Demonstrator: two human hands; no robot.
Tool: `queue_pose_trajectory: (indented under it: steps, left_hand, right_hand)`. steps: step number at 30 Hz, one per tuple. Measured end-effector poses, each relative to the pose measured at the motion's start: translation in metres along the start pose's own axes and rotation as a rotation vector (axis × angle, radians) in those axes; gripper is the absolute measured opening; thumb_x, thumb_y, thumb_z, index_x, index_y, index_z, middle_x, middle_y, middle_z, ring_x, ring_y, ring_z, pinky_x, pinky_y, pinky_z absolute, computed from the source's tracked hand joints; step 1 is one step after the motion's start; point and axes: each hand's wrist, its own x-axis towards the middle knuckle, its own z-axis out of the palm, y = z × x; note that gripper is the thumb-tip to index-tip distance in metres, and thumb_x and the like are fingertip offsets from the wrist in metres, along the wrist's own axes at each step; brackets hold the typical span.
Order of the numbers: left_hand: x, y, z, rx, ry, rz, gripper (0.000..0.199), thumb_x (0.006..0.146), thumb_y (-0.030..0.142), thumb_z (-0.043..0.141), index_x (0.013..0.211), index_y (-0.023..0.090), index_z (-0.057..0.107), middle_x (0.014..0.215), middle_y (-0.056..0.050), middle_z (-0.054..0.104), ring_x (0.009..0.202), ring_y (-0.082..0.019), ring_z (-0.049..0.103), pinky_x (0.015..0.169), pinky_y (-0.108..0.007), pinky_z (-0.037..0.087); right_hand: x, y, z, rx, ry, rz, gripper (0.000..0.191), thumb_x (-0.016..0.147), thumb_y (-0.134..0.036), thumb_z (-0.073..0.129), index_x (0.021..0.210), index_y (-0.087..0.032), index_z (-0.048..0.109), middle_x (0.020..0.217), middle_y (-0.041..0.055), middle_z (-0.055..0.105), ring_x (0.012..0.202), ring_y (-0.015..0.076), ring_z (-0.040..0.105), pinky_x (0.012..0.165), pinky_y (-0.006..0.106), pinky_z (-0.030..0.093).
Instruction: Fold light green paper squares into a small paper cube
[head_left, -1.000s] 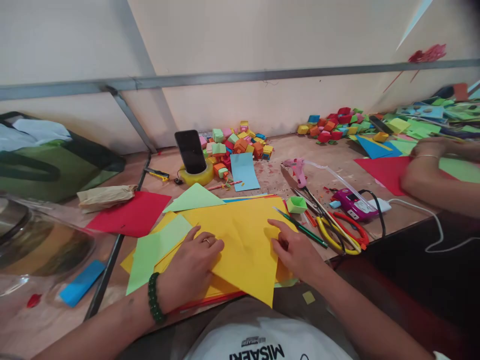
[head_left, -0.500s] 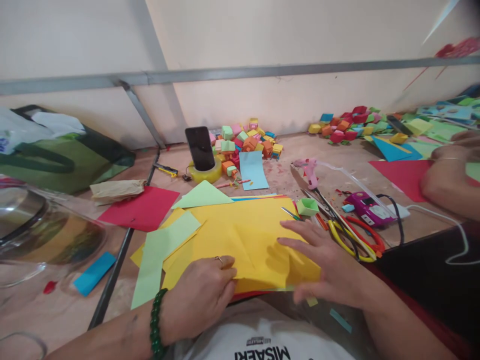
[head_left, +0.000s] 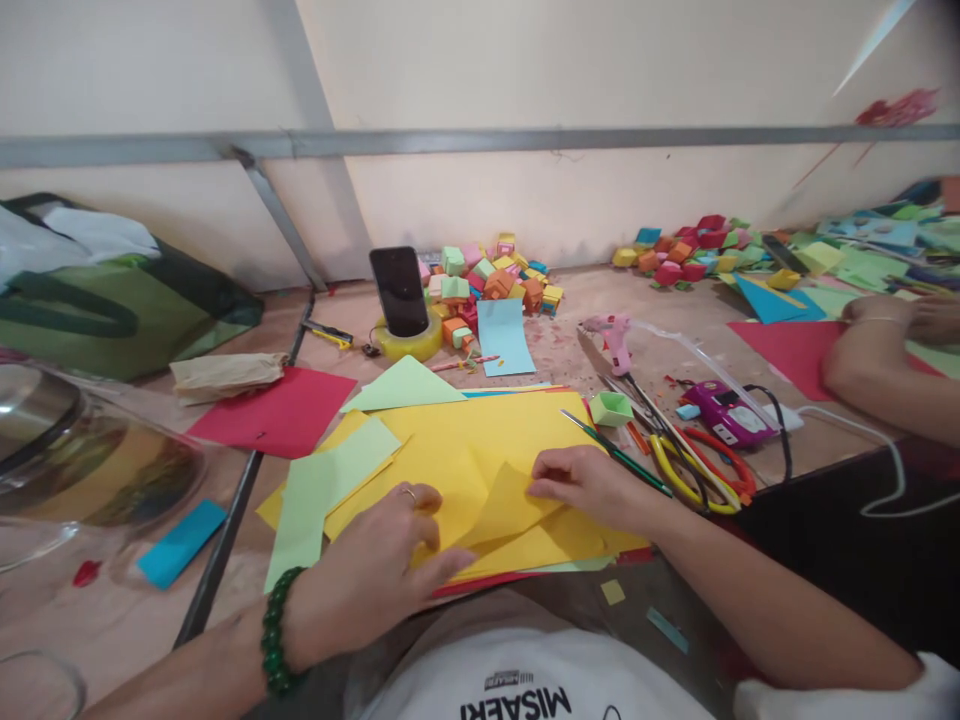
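Note:
My right hand [head_left: 589, 485] pinches the raised edge of a folded sheet of yellow paper [head_left: 510, 500]. This sheet lies over other yellow paper [head_left: 450, 425] on a stack of coloured sheets. My left hand [head_left: 375, 550], with a ring and a green bead bracelet [head_left: 277, 630], rests at the lower left of the stack, its thumb spread from slightly bent fingers and nothing held. Light green strips [head_left: 330, 475] lie beside it. A green pen-like craft knife [head_left: 615, 450] lies slantwise past my right hand, near a small open green paper box [head_left: 611, 408].
A phone [head_left: 401, 290] leans in a tape roll [head_left: 409, 340] before piled paper cubes [head_left: 487, 285]. Scissors [head_left: 690, 470], a pink glue gun [head_left: 616, 342] and a purple power strip [head_left: 724, 412] lie right. A glass jug [head_left: 97, 450] stands left. A co-worker's hands [head_left: 877, 320] are far right.
My right hand has moved left from hovering with spread fingers and now pinches the yellow sheet, which is folded up. My left hand has shifted left and loosened. The green knife is more exposed.

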Motion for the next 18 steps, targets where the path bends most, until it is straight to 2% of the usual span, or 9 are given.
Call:
queue_pose_trajectory:
  steps: [3, 6, 9, 12, 14, 18]
  left_hand:
    - [0.019, -0.016, 0.004, 0.04, 0.025, -0.077, 0.039, 0.093, 0.039, 0.035, 0.073, 0.018, 0.061, 0.078, -0.007, 0.061, 0.074, -0.02, 0.059, 0.072, -0.034, 0.046]
    - [0.041, -0.026, 0.018, 0.076, 0.058, -0.096, 0.022, 0.081, 0.038, 0.055, 0.087, 0.017, 0.058, 0.09, -0.007, 0.058, 0.081, -0.022, 0.058, 0.071, -0.032, 0.044]
    - [0.055, -0.025, 0.029, 0.004, 0.087, -0.077, 0.016, 0.075, 0.028, 0.056, 0.086, 0.017, 0.056, 0.092, -0.007, 0.057, 0.084, -0.021, 0.056, 0.073, -0.032, 0.043]
    - [0.061, -0.021, 0.031, -0.233, 0.103, -0.092, 0.009, 0.072, 0.02, 0.05, 0.08, 0.018, 0.054, 0.079, -0.003, 0.058, 0.072, -0.019, 0.054, 0.067, -0.03, 0.042]
    - [0.063, -0.02, 0.029, -0.451, 0.106, -0.086, 0.012, 0.07, 0.02, 0.05, 0.08, 0.018, 0.057, 0.073, -0.001, 0.059, 0.067, -0.017, 0.054, 0.065, -0.029, 0.043]
    - [0.064, -0.022, 0.021, -0.817, 0.058, -0.034, 0.019, 0.069, 0.021, 0.05, 0.081, 0.02, 0.065, 0.074, -0.001, 0.066, 0.067, -0.018, 0.058, 0.064, -0.027, 0.047]
  right_hand:
    - [0.001, -0.013, -0.001, -0.131, -0.008, 0.026, 0.016, 0.083, -0.025, 0.059, 0.068, -0.019, 0.063, 0.059, -0.0026, 0.057, 0.055, 0.0103, 0.046, 0.051, 0.022, 0.026]
    - [0.002, -0.015, 0.0, -0.188, 0.003, 0.021, 0.017, 0.085, -0.027, 0.058, 0.071, -0.02, 0.064, 0.063, -0.0024, 0.06, 0.056, 0.0105, 0.047, 0.053, 0.023, 0.026]
    - [0.004, -0.01, 0.004, -0.206, 0.028, -0.01, 0.017, 0.086, -0.029, 0.057, 0.073, -0.019, 0.064, 0.07, -0.001, 0.06, 0.06, 0.0109, 0.049, 0.055, 0.023, 0.029]
    - [0.007, -0.007, 0.005, -0.226, 0.056, -0.028, 0.017, 0.086, -0.028, 0.058, 0.074, -0.018, 0.063, 0.075, 0.0009, 0.059, 0.065, 0.0121, 0.051, 0.059, 0.024, 0.034]
    - [0.01, -0.006, 0.006, -0.229, 0.075, -0.059, 0.017, 0.086, -0.028, 0.058, 0.074, -0.017, 0.062, 0.079, 0.0029, 0.059, 0.07, 0.0143, 0.054, 0.064, 0.025, 0.039]
    - [0.016, -0.006, 0.008, -0.176, 0.141, -0.177, 0.015, 0.085, -0.025, 0.058, 0.072, -0.018, 0.062, 0.102, 0.0091, 0.062, 0.096, 0.0208, 0.057, 0.084, 0.033, 0.043]
